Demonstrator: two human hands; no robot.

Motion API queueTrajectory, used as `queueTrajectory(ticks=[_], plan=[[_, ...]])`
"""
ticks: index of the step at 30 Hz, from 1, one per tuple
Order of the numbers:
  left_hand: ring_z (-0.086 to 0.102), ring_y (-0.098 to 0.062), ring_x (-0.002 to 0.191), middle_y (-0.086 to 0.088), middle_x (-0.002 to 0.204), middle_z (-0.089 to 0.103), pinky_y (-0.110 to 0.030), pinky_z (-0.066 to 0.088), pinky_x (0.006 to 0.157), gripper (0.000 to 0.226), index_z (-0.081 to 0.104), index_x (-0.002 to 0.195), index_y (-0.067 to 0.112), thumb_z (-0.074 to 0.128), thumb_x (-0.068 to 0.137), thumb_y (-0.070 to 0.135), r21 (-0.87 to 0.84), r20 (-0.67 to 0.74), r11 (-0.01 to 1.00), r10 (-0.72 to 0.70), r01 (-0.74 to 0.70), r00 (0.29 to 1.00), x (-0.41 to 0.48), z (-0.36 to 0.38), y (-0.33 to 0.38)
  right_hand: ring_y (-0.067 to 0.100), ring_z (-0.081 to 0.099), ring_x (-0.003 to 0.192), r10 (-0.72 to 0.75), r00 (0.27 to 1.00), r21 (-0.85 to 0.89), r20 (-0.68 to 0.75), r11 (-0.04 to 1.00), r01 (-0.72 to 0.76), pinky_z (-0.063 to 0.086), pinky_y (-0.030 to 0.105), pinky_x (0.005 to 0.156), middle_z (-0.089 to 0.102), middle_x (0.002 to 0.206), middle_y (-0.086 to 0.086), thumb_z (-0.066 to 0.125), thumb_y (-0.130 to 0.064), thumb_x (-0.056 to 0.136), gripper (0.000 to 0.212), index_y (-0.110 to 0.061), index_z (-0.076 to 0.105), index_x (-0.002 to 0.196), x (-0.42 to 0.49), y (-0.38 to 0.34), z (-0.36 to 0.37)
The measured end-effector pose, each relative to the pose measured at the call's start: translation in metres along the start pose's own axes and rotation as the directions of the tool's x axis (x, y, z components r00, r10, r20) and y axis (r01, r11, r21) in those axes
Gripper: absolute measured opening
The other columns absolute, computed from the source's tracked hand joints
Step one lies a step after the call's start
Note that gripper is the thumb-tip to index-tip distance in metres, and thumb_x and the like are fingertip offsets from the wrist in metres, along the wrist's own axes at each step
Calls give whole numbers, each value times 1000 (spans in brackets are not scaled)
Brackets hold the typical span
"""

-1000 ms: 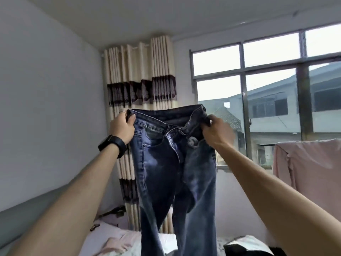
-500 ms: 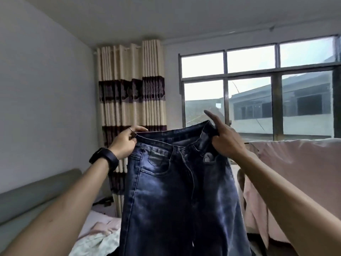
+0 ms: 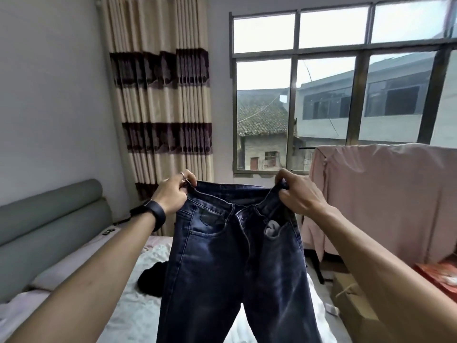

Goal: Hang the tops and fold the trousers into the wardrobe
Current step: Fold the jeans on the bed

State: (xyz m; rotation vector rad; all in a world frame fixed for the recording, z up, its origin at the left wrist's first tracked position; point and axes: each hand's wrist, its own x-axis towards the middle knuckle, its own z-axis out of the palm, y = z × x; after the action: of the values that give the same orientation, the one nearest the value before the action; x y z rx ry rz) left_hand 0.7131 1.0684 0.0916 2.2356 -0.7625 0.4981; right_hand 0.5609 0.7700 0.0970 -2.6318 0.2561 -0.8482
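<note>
A pair of dark blue jeans (image 3: 235, 263) hangs in front of me, front side facing me, fly open, a pale pocket lining poking out on the right. My left hand (image 3: 174, 193), with a black watch on the wrist, grips the left end of the waistband. My right hand (image 3: 296, 194) pinches the right end of the waistband. The two legs hang down over the bed (image 3: 133, 303) and run out of view at the bottom. No wardrobe is in view.
A dark garment (image 3: 152, 278) lies on the bed's white sheet. A grey padded headboard (image 3: 49, 233) runs along the left wall. A pink cloth (image 3: 385, 194) drapes a rack on the right, with cardboard boxes (image 3: 356, 303) below. Curtain (image 3: 160, 95) and window (image 3: 321, 95) stand behind.
The jeans have come down from head height to chest height over the bed. My right hand has shifted from the fly area to the right end of the waistband, spreading it wide.
</note>
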Motion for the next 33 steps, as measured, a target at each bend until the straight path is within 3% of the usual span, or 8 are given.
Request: queueTrajectory(ticks=[5,12,15,17,23,27,29,33], plan=[[60,-23,98,-3,105,63,-35,49,89,44,68,93,29,42,88,-6,107,118,992,52,-65,992,-14,5,10,24,57,81,-15,999,-88,46,996,19,45,35,70,67,96,-1,60,-52,76,33,-31,54,101,-22,9,6],[56,-22,94,5,97,51,-30,41,81,6,56,81,31,56,86,32,152,275,980,82,-127,958,-33,17,18,30,55,76,41,997,-160,-59,986,-50,40,37,64,72,104,6,58,-50,97,24,-34,41,101,-49,28,2],[54,-17,84,8,97,45,-32,47,79,43,49,91,23,68,81,60,275,307,933,144,-233,941,-44,23,17,30,54,73,74,992,-177,-103,980,-91,39,37,64,73,103,8,56,-52,98,25,-32,43,105,-58,31,-10],[56,-18,83,8,96,48,-30,47,76,41,48,91,23,69,85,57,303,277,909,204,-286,939,-47,21,18,30,57,75,86,989,-182,-121,977,-107,41,37,65,73,103,7,55,-54,98,26,-32,43,103,-63,33,-20],[57,-9,68,9,80,64,-21,43,57,30,52,79,27,82,81,28,-92,-6,993,78,-78,997,-39,-12,30,35,66,85,70,967,-164,-247,980,-113,51,41,70,73,104,8,59,-52,97,25,-30,48,103,-72,29,-57],[65,-7,86,3,96,67,-19,51,74,30,59,101,21,80,83,8,-375,-78,924,44,-70,996,-38,-31,66,34,62,71,23,924,-102,-382,993,-67,48,41,62,69,91,11,62,-37,99,22,-22,46,102,-74,15,-89],[64,8,78,5,97,68,-7,49,65,33,62,114,16,76,86,6,-421,-95,904,38,-75,995,-39,-41,81,29,57,65,21,894,-56,-447,997,-52,47,39,59,70,89,11,60,-33,100,21,-20,46,107,-74,7,-102],[67,-16,87,-8,103,72,-37,55,92,16,66,107,16,68,93,8,-490,-150,871,-35,-43,988,-44,-63,116,24,54,66,30,810,77,-586,997,18,40,33,61,74,94,7,61,-30,100,24,-21,47,117,-82,-16,-136]])
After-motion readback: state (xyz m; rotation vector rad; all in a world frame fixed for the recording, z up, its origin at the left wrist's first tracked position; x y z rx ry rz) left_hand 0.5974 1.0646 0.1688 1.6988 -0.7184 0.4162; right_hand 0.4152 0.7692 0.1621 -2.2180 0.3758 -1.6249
